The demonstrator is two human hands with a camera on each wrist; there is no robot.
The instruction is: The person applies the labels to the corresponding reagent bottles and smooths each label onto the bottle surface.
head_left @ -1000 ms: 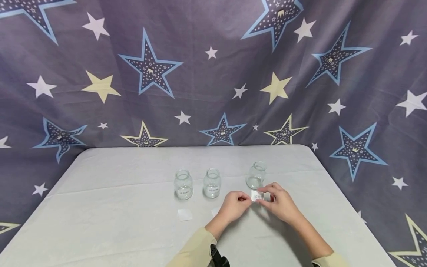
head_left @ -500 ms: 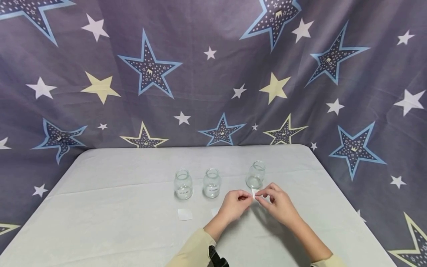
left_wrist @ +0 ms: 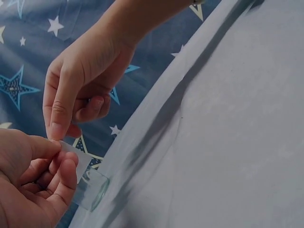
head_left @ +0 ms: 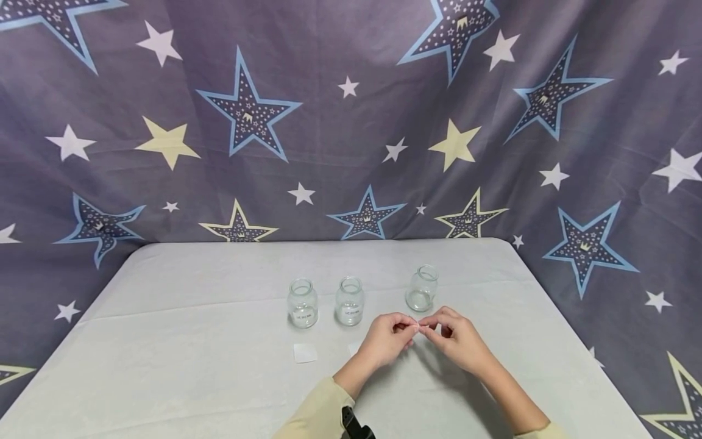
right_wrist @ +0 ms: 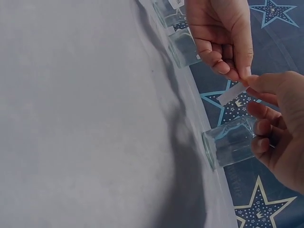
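Note:
In front of the right-hand glass jar (head_left: 421,291), my two hands meet at the fingertips. My left hand (head_left: 382,339) pinches a small white label (left_wrist: 80,160) by its edge. Thumb and forefinger of my right hand (head_left: 462,345) pinch the same label at one corner. From the head view the fingers cover nearly all of it, and its printing does not show. Seen from the right wrist, the label appears as a narrow pale strip. Bare glass is all I see on the jar behind it, which has no lid.
Two more open glass jars, one at the left (head_left: 303,308) and one in the middle (head_left: 350,305), carry printed labels. A white paper square (head_left: 304,353) lies before the left jar. Another paper piece (head_left: 353,348) is partly behind my left wrist. A star-patterned curtain (head_left: 318,122) hangs behind the table.
The label, earlier facing the head view with its print showing, has turned edge-on and is now mostly hidden. My right fingers have moved left to meet the left fingertips.

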